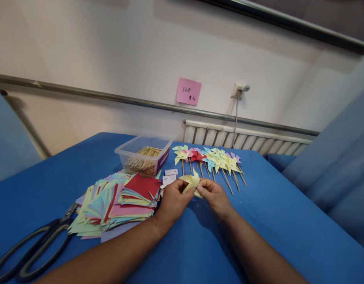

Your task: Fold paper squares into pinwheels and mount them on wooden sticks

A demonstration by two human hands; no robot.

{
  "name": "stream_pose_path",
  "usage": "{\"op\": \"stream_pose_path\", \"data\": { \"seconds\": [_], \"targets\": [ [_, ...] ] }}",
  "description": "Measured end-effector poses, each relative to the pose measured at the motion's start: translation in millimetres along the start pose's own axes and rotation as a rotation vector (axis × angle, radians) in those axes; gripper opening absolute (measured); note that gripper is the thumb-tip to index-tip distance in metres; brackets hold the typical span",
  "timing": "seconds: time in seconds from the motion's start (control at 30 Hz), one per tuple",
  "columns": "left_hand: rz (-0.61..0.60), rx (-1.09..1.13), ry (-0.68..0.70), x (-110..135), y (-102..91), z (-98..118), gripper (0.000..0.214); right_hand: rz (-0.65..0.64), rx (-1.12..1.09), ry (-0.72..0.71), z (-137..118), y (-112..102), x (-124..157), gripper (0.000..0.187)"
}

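Note:
Both hands meet over the blue table [259, 221] and pinch a folded yellow paper pinwheel [191, 181]. My left hand [172, 201] grips its left side with closed fingers. My right hand [215, 196] pinches its right edge. Just behind them lies a row of several finished paper pinwheels on wooden sticks [210, 159], in yellow, red, blue and purple. To the left of my left hand sits a spread pile of coloured paper squares [117, 201].
A clear plastic tub of wooden sticks [143, 156] stands behind the paper pile. Small white tabs [169, 176] lie next to it. Black-handled scissors [34, 244] lie at the front left. A pink note [188, 91] hangs on the wall above a radiator [247, 138].

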State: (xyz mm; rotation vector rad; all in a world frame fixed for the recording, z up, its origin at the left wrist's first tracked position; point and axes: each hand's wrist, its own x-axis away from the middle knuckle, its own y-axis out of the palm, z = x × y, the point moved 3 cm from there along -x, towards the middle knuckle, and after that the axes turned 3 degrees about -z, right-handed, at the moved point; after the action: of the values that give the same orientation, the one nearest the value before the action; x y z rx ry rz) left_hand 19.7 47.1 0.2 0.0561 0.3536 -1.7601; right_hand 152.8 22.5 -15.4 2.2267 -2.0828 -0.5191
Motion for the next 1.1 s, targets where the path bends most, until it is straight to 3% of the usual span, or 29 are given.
{"op": "stream_pose_path", "data": {
  "seconds": [0.67, 1.1],
  "targets": [
    [0.061, -0.052, 0.040, 5.0, -1.4, 4.3, 0.016, 0.122, 0.131, -0.139, 2.1, 7.9, 3.3, 0.011],
    [0.031, -0.042, 0.008, 5.1, 0.5, -0.6, 0.021, 0.041, 0.145, -0.113, -3.9, 4.4, 1.9, 0.014]
  ]
}}
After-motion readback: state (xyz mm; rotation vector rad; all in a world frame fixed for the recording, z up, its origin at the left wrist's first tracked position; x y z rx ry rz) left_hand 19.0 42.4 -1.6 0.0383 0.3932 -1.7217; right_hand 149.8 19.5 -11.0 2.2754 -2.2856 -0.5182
